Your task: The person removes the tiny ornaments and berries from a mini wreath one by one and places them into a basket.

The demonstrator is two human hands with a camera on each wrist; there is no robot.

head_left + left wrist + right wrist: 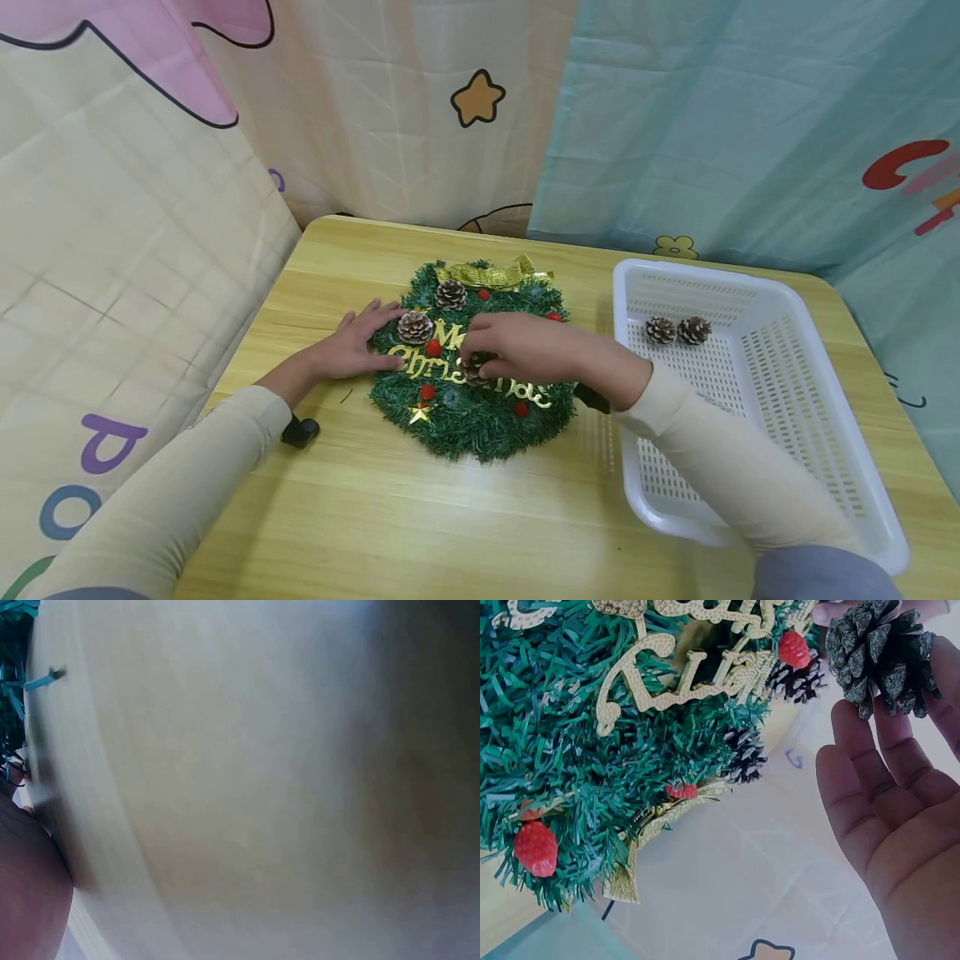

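Note:
A green Christmas wreath (472, 429) lies on the table, with gold "Merry Christmas" lettering (420, 363), red berries, a gold star (420, 413) and a gold ribbon bow (487, 276) at its far side. Two pine cones, one (451, 294) farther back and one (415, 327) nearer, sit on its upper left. My left hand (351, 344) rests at the wreath's left edge, fingers spread, beside the nearer cone. Over the lettering, my right hand (525, 343) holds another pine cone (874, 660) in its fingertips. In the left wrist view mostly bare tabletop shows.
At the right of the table stands a white plastic basket (757, 282) with two pine cones (677, 331) inside, under and beyond my right forearm. Printed curtains (390, 108) hang right behind the wooden table (390, 508) and along its left side.

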